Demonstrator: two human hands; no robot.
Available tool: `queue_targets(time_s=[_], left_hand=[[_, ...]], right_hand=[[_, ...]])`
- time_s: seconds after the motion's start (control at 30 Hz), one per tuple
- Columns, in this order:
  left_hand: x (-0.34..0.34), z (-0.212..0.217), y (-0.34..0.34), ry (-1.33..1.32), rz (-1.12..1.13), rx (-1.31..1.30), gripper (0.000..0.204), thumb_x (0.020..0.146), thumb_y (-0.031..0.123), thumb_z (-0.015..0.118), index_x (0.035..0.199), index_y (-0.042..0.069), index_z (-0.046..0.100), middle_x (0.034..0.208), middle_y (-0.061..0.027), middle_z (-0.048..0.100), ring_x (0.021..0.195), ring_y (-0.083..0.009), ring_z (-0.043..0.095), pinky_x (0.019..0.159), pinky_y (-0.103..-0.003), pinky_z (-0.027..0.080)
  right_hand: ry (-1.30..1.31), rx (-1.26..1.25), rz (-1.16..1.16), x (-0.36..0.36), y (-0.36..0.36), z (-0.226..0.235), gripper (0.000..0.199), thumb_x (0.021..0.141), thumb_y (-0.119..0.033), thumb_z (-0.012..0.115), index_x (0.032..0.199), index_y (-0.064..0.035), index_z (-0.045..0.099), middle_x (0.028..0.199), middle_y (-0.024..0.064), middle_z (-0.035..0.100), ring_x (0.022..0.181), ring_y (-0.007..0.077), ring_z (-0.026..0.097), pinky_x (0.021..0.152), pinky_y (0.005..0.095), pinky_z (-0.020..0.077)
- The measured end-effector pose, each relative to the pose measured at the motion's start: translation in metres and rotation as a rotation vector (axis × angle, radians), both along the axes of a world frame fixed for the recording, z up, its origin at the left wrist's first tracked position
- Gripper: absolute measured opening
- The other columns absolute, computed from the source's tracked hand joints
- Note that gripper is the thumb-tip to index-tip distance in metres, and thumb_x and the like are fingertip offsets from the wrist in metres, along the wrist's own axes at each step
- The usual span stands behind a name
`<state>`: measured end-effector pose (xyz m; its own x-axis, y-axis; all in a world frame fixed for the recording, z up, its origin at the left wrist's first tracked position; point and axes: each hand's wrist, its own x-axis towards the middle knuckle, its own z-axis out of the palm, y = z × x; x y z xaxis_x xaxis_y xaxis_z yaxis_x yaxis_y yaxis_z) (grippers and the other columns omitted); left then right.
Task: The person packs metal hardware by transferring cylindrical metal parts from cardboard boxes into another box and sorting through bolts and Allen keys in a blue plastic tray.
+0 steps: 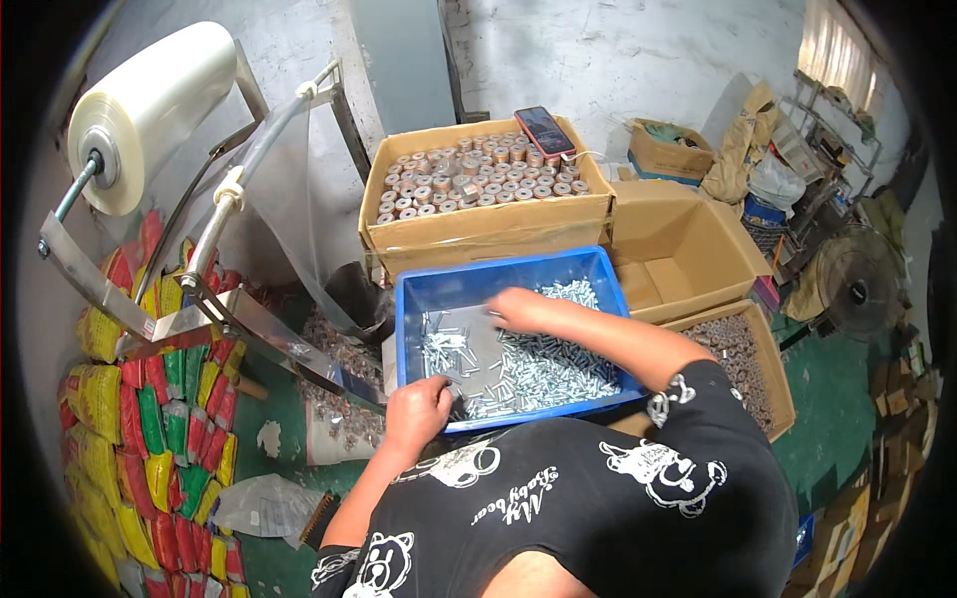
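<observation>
A blue plastic bin (513,263) in front of me holds many small silvery screws (558,364), heaped mostly at its right. A smaller loose group lies at its left, and part of the grey bottom shows between. My right hand (520,310) reaches over the middle of the bin with fingers curled together; what they hold, if anything, is too small to tell. At the bin's near left corner my left hand (417,409) is closed. A small dark thing (458,407) shows beside its fingertips, and I cannot make out what it is.
Behind the bin, a cardboard box (478,235) holds rows of ring-ended cylindrical parts, with a phone (544,132) on its corner. An open carton (688,249) and a box of small parts (733,354) stand right. A plastic film roll (159,110) on a metal frame rises left, above colourful sacks (150,419).
</observation>
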<state>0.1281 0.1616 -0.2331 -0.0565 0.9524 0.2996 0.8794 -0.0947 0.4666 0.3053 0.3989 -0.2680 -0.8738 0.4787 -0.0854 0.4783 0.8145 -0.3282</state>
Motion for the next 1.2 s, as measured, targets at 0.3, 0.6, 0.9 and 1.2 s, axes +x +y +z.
queue_targets(time_s=[0.3,0.6,0.9,1.2], left_hand=[[0.006,0.002,0.001,0.064,0.093,-0.058,0.017,0.081,0.016,0.061,0.091,0.009,0.072,0.078,-0.0173,0.067,0.073,-0.0351,0.066,0.067,-0.044,0.053],[0.011,-0.002,-0.007,0.082,0.125,-0.066,0.016,0.081,0.015,0.062,0.092,0.009,0.073,0.075,-0.0164,0.067,0.069,-0.0332,0.066,0.065,-0.041,0.053],[0.003,-0.004,0.006,0.089,0.053,-0.001,0.018,0.082,0.015,0.059,0.093,0.006,0.07,0.083,-0.0178,0.067,0.076,-0.0355,0.066,0.069,-0.042,0.052],[0.0,-0.012,-0.002,0.067,0.067,-0.005,0.015,0.081,0.019,0.059,0.084,0.007,0.068,0.078,-0.0159,0.067,0.076,-0.0358,0.066,0.07,-0.047,0.052]], right_hand=[[-0.283,-0.032,0.009,0.074,-0.028,-0.049,0.034,0.081,-0.016,0.069,0.112,-0.0021,0.061,0.101,0.0218,0.068,0.102,0.0382,0.064,0.088,0.047,0.0511],[-0.451,0.151,0.027,0.088,-0.057,-0.023,0.071,0.069,-0.028,0.084,0.13,-0.0101,0.05,0.115,0.0169,0.062,0.103,0.0384,0.065,0.081,0.0489,0.0541],[-0.164,0.055,0.008,0.081,0.004,-0.055,0.013,0.08,-0.008,0.061,0.088,-0.0043,0.071,0.093,0.0212,0.069,0.093,0.0386,0.066,0.081,0.0451,0.0536],[0.157,-0.104,-0.186,0.092,0.009,-0.054,0.014,0.08,-0.011,0.067,0.092,-0.0038,0.07,0.088,0.0178,0.069,0.088,0.0349,0.067,0.08,0.0416,0.0505]])
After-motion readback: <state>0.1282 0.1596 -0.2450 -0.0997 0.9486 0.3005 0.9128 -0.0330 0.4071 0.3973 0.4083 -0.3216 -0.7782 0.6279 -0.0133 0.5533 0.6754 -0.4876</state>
